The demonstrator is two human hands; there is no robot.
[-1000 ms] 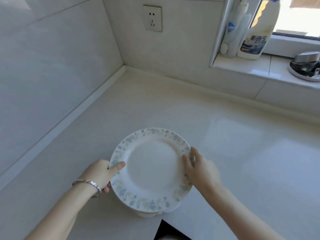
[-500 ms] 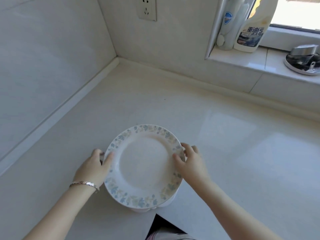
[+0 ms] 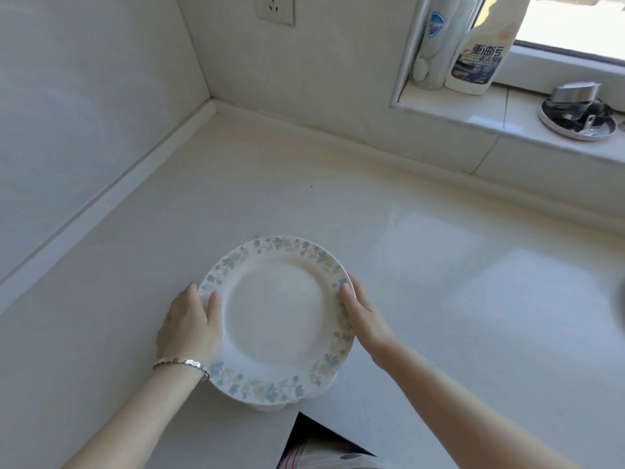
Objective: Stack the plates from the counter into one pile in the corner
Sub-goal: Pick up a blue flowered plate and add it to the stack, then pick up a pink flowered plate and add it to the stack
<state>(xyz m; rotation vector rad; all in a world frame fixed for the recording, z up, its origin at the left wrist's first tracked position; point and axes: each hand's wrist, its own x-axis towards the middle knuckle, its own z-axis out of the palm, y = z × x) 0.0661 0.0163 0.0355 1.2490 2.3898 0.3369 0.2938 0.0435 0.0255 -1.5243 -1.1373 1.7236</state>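
A white plate with a blue and tan floral rim (image 3: 275,316) tops a small pile of plates near the counter's front edge; the white edge of a lower plate (image 3: 270,407) peeks out beneath it. My left hand (image 3: 187,328) grips the pile's left rim, thumb on top. My right hand (image 3: 363,319) grips the right rim. The counter corner (image 3: 216,111) lies well beyond the pile, to the upper left.
A raised ledge (image 3: 449,110) at the back right carries a cleaner bottle (image 3: 480,59), a slimmer bottle (image 3: 436,42) and a metal dish with utensils (image 3: 576,115). A wall socket (image 3: 274,8) sits above the corner. The counter's front edge has a notch (image 3: 304,424).
Both hands have shifted on the rims, the left thumb now lying over the plate's edge. The pile has slid slightly forward toward the corner, and the view has tilted down.
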